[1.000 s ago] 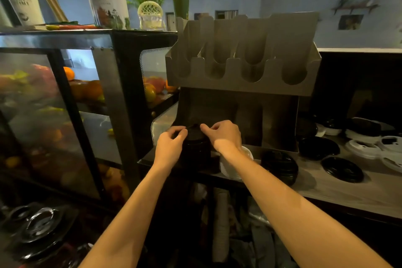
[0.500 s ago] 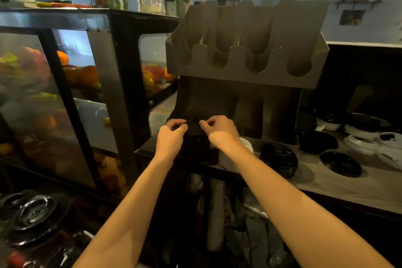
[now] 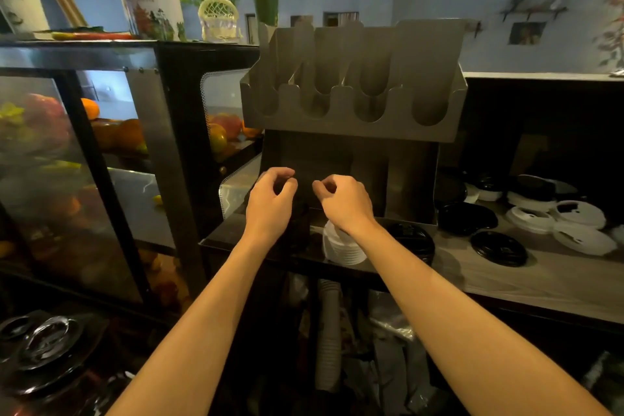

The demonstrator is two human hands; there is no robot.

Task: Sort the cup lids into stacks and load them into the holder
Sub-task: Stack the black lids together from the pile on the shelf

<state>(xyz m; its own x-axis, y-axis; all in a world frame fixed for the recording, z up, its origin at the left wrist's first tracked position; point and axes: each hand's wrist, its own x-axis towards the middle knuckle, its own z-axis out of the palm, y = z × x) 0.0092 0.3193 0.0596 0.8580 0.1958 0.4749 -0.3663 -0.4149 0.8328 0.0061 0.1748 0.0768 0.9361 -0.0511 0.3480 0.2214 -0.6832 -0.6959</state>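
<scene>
A tall stack of black lids [image 3: 299, 230] stands on the counter at the foot of the metal lid holder [image 3: 351, 125], whose four upper slots hold nothing. My left hand [image 3: 271, 196] and my right hand [image 3: 342, 201] hover just above that stack, one at each side. The fingers of both hands are curled and I see nothing between them. A white lid stack [image 3: 341, 246] sits under my right wrist. A short black lid stack [image 3: 415, 240] stands to its right.
Loose black lids [image 3: 499, 248] and white lids [image 3: 580, 216] lie spread over the grey counter [image 3: 506, 284] at the right. A glass display case [image 3: 84, 162] with fruit stands at the left. Cups and bags fill the shelf below the counter.
Both hands gripped the top of the black lid stack before. They have now let go and risen slightly above it.
</scene>
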